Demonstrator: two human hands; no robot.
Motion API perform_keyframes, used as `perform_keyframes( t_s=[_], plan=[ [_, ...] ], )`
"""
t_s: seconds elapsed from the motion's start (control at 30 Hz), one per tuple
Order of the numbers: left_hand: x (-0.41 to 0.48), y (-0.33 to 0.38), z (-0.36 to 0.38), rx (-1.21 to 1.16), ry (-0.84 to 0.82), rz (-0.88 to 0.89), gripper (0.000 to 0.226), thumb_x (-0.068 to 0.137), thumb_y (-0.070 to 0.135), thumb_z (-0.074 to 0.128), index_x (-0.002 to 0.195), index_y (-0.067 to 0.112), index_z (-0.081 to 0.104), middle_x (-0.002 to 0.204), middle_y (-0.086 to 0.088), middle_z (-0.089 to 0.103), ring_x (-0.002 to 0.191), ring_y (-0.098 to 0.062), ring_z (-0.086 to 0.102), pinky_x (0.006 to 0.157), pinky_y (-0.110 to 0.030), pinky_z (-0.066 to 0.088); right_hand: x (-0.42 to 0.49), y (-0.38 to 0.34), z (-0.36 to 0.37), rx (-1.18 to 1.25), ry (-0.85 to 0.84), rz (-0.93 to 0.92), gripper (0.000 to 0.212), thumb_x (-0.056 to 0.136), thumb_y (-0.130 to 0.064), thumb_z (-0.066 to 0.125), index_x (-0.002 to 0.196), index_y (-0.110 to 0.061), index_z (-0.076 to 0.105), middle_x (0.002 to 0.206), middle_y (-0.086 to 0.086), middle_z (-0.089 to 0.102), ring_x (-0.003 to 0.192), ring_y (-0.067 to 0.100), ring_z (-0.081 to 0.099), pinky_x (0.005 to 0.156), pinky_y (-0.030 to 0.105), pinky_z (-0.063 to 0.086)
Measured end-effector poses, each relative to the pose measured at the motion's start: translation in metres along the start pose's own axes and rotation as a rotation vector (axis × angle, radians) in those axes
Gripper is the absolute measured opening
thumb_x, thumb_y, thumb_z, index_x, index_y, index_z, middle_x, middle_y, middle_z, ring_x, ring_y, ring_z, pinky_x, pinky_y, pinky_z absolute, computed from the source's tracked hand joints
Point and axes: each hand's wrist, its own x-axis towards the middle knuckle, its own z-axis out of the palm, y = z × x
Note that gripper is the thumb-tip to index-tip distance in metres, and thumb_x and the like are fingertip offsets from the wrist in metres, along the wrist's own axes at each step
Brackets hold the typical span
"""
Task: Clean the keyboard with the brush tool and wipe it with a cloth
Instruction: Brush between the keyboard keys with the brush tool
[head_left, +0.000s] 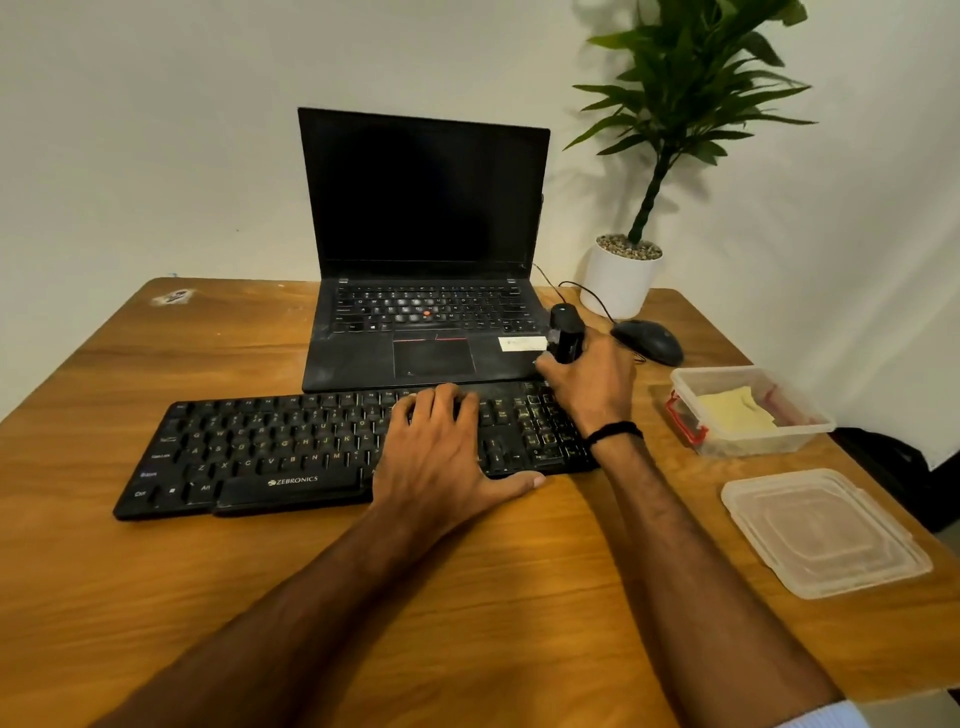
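Keyboard (270, 447) lies black across the wooden table (208, 571), just in front of the laptop (426, 208). On my feed the left hand (441, 452) rests flat on the keys right of centre, fingers straight and spread, gripping nothing, thumb stretched along the front edge. The right hand (592, 384) has its fingers curled round the black brush tool (566, 332), held upright at the keyboard's far right corner. Further right, the yellow cloth (735, 413) sits in an open clear container (753, 445), with the lid (826, 535) lying nearer me.
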Motion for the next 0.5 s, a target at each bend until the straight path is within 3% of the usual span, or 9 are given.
perform_keyframes(
  t_s=[0.17, 0.23, 0.33, 0.43, 0.5],
  plan=[
    [0.000, 0.000, -0.001, 0.005, -0.003, 0.005, 0.123, 0.069, 0.105, 0.012, 0.142, 0.014, 0.052, 0.139, -0.008, 0.051, 0.129, -0.025, 0.046, 0.114, -0.045, 0.032, -0.008, -0.010, 0.003, 0.121, -0.239, -0.075, 0.019, 0.079, -0.030, 0.077, 0.087, -0.021, 0.063, 0.073, -0.013, 0.061, 0.066, 0.000, 0.058, 0.053, 0.014, 0.046],
    [0.000, 0.000, -0.001, 0.004, 0.005, 0.003, 0.122, 0.069, 0.105, 0.013, 0.140, 0.014, 0.053, 0.138, -0.008, 0.052, 0.127, -0.026, 0.047, 0.113, -0.045, 0.032, -0.006, -0.009, 0.001, 0.061, -0.161, -0.048, 0.016, 0.079, -0.029, 0.076, 0.085, -0.021, 0.064, 0.073, -0.009, 0.063, 0.067, 0.005, 0.059, 0.052, 0.015, 0.041],
    [0.000, 0.000, -0.001, 0.013, -0.006, -0.001, 0.124, 0.068, 0.106, 0.011, 0.141, 0.015, 0.051, 0.139, -0.008, 0.050, 0.129, -0.025, 0.045, 0.114, -0.046, 0.031, 0.000, 0.000, -0.003, -0.052, 0.020, 0.027, 0.023, 0.080, -0.027, 0.075, 0.098, -0.015, 0.069, 0.091, 0.003, 0.070, 0.086, 0.020, 0.065, 0.067, 0.021, 0.045],
    [0.000, 0.000, 0.000, 0.010, -0.001, 0.000, 0.124, 0.068, 0.106, 0.010, 0.141, 0.015, 0.051, 0.138, -0.008, 0.050, 0.129, -0.025, 0.045, 0.115, -0.046, 0.031, 0.000, 0.002, -0.003, 0.038, -0.059, 0.002, 0.022, 0.077, -0.030, 0.077, 0.090, -0.016, 0.069, 0.087, 0.001, 0.072, 0.081, 0.015, 0.066, 0.065, 0.025, 0.051],
    [0.001, 0.000, 0.001, 0.002, 0.002, -0.001, 0.123, 0.068, 0.106, 0.011, 0.140, 0.015, 0.052, 0.137, -0.008, 0.051, 0.127, -0.025, 0.046, 0.114, -0.046, 0.032, -0.001, -0.001, -0.001, 0.183, -0.171, 0.014, 0.020, 0.075, -0.030, 0.080, 0.086, -0.018, 0.069, 0.081, -0.005, 0.070, 0.075, 0.009, 0.066, 0.059, 0.021, 0.050]
  ],
)
